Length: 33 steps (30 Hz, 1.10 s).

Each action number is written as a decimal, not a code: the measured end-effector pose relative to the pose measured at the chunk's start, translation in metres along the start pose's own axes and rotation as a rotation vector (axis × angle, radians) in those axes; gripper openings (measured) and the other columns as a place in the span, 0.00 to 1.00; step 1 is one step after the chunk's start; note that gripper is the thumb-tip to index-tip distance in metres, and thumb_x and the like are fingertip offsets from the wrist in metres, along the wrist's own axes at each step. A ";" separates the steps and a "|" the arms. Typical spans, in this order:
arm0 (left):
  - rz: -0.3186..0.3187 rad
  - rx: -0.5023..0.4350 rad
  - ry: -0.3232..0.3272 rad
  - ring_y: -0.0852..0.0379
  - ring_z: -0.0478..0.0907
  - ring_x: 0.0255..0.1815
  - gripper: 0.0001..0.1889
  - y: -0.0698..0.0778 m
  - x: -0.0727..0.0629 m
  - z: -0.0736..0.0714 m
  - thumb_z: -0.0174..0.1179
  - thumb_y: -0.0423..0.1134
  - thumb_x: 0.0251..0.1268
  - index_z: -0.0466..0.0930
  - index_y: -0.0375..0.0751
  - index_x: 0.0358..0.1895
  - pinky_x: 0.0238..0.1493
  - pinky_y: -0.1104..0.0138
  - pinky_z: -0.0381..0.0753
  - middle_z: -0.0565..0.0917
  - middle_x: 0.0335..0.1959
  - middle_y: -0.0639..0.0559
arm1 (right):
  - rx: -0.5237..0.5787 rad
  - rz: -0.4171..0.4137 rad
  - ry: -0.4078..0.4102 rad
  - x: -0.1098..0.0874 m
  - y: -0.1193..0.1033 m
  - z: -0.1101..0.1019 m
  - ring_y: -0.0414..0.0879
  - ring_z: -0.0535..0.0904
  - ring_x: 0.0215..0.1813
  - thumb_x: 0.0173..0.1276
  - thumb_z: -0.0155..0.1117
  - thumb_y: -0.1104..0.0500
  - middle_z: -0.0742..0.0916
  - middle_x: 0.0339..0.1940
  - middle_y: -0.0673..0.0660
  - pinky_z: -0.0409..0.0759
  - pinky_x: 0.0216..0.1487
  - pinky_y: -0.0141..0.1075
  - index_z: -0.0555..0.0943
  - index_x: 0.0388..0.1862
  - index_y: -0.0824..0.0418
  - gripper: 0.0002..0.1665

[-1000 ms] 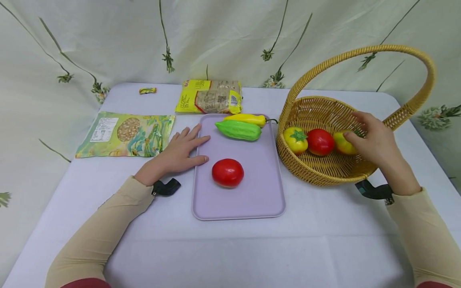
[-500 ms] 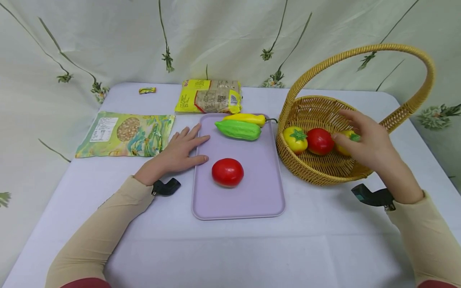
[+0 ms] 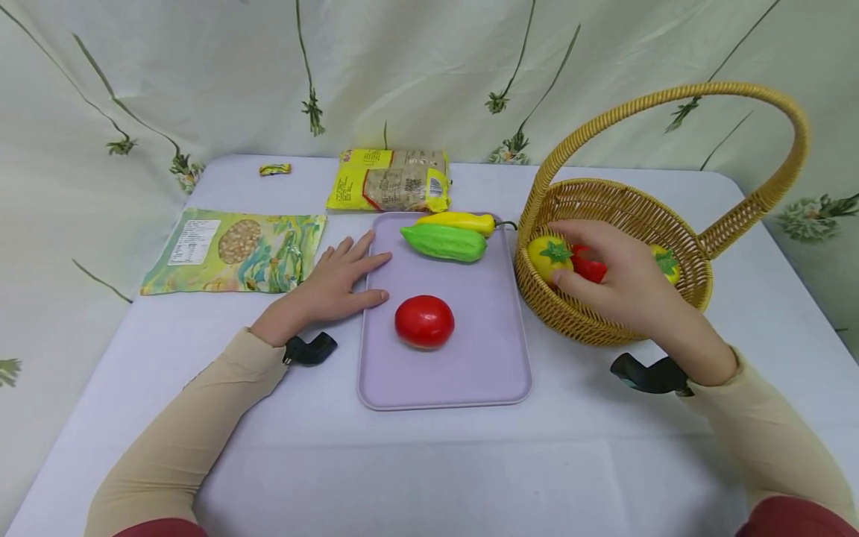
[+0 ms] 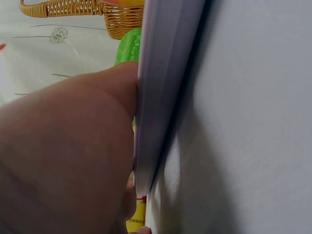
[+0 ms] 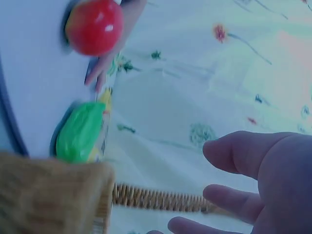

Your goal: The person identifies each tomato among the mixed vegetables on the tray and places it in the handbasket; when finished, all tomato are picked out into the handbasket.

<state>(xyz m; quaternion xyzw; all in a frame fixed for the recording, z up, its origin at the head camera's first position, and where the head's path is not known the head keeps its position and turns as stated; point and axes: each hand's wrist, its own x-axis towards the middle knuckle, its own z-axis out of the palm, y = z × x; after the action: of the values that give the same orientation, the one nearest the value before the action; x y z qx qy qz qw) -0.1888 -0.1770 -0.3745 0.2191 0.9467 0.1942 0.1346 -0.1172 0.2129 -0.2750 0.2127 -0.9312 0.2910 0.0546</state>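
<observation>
Over 1 basket of 3 fruits, right hand, on 1 tray, left hand, both hands splayed, empty

Kind of room unclear; a flowered cloth hangs behind a white-covered table.

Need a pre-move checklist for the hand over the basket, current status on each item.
1. Left hand resting on the left edge of the tray: ok.
2. Right hand empty: ok, right wrist view shows nothing between thumb and fingers.
3. Right hand touching the leftmost yellow fruit: cannot tell; they overlap in the head view.
4. Unblocked view of the basket's red fruit: not ok, right hand covers part of it.
5. Basket upright: ok.
6. Bare space on the tray in front of the red tomato: ok.
</observation>
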 end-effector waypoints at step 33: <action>0.012 0.012 -0.002 0.27 0.37 0.84 0.37 -0.001 0.002 0.001 0.58 0.56 0.70 0.62 0.50 0.79 0.80 0.31 0.35 0.44 0.86 0.40 | 0.142 -0.159 -0.384 0.046 -0.042 0.112 0.56 0.79 0.65 0.64 0.74 0.50 0.81 0.70 0.59 0.78 0.68 0.52 0.72 0.73 0.60 0.41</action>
<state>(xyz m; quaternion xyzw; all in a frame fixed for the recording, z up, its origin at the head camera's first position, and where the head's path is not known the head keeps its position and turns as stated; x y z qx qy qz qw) -0.1907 -0.1771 -0.3762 0.2256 0.9464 0.1888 0.1331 -0.1380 0.1022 -0.3353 0.3400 -0.8820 0.3050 -0.1161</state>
